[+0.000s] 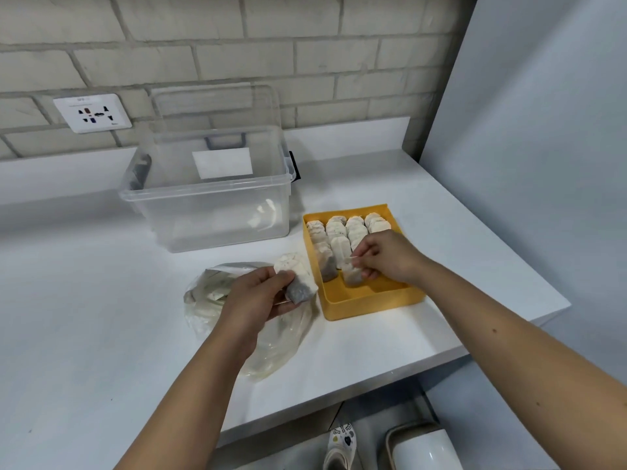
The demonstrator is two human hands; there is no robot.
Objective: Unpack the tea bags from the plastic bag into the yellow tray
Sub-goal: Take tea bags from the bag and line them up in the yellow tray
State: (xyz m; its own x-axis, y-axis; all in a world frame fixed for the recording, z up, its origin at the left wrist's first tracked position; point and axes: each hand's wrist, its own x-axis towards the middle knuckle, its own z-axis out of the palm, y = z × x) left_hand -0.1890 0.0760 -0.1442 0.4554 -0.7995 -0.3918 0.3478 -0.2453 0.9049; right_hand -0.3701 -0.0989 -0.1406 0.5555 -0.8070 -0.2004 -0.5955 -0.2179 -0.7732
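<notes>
Held left forearm extended from 7 o'clock toward centre, bare, wrist straight. Gripped tea bags (301, 284) in left hand (252, 300), fingers curled round them. Held right forearm extended from 4 o'clock, bare, wrist slightly bent. Pinched single tea bag (351, 275) between thumb and fingertips of right hand (386, 256), back of hand up.

White counter (101, 317): clear bin (207, 212), plastic bag (271, 340), yellow tray (369, 300).
</notes>
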